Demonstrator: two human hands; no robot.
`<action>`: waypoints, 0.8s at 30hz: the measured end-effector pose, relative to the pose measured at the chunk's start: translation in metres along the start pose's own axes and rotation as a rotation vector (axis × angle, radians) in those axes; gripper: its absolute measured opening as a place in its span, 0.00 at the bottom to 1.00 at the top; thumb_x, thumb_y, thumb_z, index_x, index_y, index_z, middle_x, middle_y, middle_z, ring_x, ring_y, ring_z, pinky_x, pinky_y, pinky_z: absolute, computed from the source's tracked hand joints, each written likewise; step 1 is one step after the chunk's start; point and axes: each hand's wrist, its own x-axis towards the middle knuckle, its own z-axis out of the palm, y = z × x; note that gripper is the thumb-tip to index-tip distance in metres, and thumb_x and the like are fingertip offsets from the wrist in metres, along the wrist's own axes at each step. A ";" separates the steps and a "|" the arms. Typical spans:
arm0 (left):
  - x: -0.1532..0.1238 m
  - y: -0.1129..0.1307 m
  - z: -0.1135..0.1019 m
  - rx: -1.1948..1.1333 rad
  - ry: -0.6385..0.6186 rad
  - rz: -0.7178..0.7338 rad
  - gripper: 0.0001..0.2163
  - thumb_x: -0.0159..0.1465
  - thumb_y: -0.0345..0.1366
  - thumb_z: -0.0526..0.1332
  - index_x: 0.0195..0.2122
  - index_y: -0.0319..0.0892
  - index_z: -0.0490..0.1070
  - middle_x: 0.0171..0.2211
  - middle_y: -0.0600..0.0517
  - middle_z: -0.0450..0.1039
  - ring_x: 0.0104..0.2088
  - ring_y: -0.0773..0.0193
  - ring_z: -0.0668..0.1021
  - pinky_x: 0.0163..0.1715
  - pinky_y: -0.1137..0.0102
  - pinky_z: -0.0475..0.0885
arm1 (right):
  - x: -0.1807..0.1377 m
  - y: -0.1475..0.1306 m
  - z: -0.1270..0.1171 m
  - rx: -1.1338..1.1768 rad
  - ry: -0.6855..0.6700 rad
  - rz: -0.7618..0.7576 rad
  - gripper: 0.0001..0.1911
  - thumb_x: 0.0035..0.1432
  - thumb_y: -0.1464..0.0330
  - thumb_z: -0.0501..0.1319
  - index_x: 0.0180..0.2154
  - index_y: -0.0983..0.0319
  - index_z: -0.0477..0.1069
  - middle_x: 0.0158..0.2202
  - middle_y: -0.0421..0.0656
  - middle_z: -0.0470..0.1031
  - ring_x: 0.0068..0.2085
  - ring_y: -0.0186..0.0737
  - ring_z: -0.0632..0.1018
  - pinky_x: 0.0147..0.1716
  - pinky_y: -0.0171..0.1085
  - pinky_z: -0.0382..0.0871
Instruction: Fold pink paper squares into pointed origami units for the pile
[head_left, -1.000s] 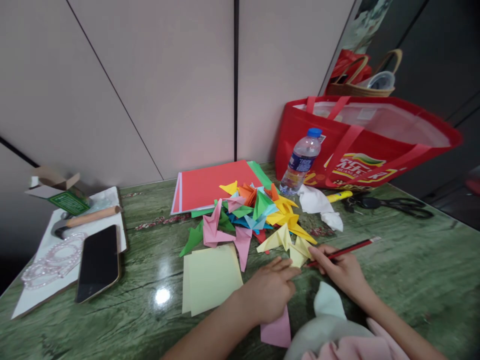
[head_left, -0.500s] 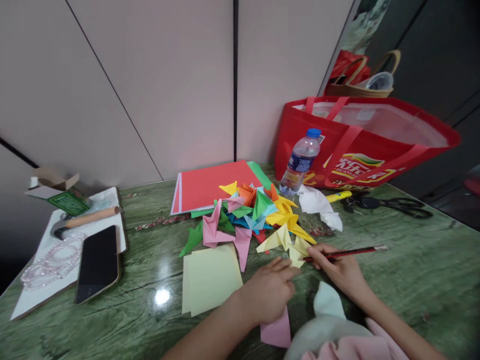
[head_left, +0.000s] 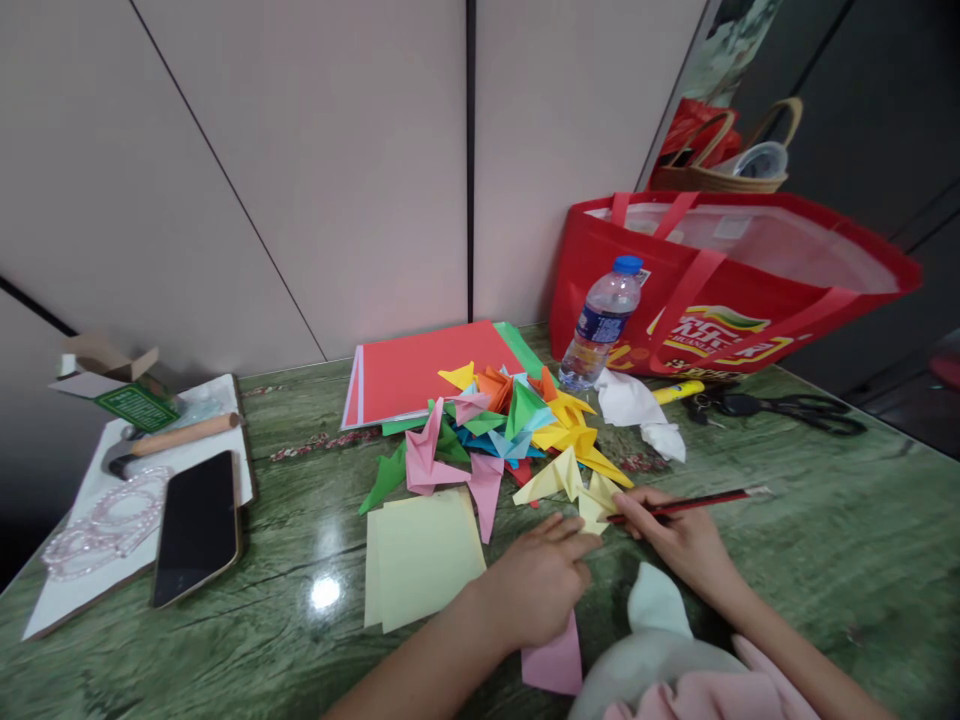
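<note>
My right hand is closed around a red-and-black pencil, its tip end down at a pale yellow folded paper piece. The thumb and fingers of that hand also lie at the right edge of this piece. From the left, my left hand rests on the table, fingers stretched out, with a fingertip at the lower edge of the same piece. Just behind lies a heap of folded paper pieces in pink, green, blue, orange and yellow. A pink paper sits partly under my left hand.
Square yellow sheets lie left of my hands; red sheets lie behind the heap. A water bottle, red bag, crumpled tissue and black scissors are right. Leftward are a phone and hammer.
The pencil's far end has dipped and shifted very slightly left with my right hand. My left hand and the paper pieces look unchanged.
</note>
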 end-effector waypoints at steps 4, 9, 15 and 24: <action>0.000 0.000 0.000 0.001 0.009 -0.009 0.10 0.60 0.28 0.51 0.34 0.35 0.73 0.53 0.46 0.66 0.56 0.58 0.62 0.57 0.65 0.53 | -0.001 0.003 0.000 -0.004 0.008 0.016 0.19 0.56 0.58 0.52 0.18 0.59 0.65 0.15 0.38 0.65 0.19 0.37 0.69 0.21 0.34 0.63; 0.000 0.000 -0.001 0.001 -0.002 -0.006 0.10 0.60 0.27 0.51 0.34 0.34 0.72 0.53 0.46 0.65 0.56 0.57 0.62 0.57 0.65 0.53 | -0.001 0.002 0.000 -0.024 0.004 -0.001 0.19 0.56 0.59 0.52 0.18 0.59 0.65 0.15 0.37 0.65 0.19 0.36 0.69 0.22 0.33 0.62; 0.000 0.001 -0.003 0.014 0.001 0.000 0.11 0.60 0.28 0.50 0.34 0.34 0.72 0.52 0.45 0.66 0.56 0.57 0.62 0.57 0.65 0.53 | -0.001 0.002 0.001 -0.042 0.000 0.003 0.19 0.56 0.58 0.52 0.18 0.60 0.65 0.15 0.36 0.64 0.19 0.35 0.68 0.22 0.32 0.61; 0.000 0.003 -0.001 0.041 -0.023 0.018 0.10 0.59 0.28 0.52 0.30 0.36 0.73 0.49 0.45 0.67 0.56 0.53 0.61 0.57 0.62 0.51 | -0.001 0.002 0.001 -0.025 -0.005 -0.015 0.20 0.57 0.58 0.51 0.17 0.60 0.63 0.15 0.37 0.64 0.20 0.34 0.68 0.23 0.33 0.63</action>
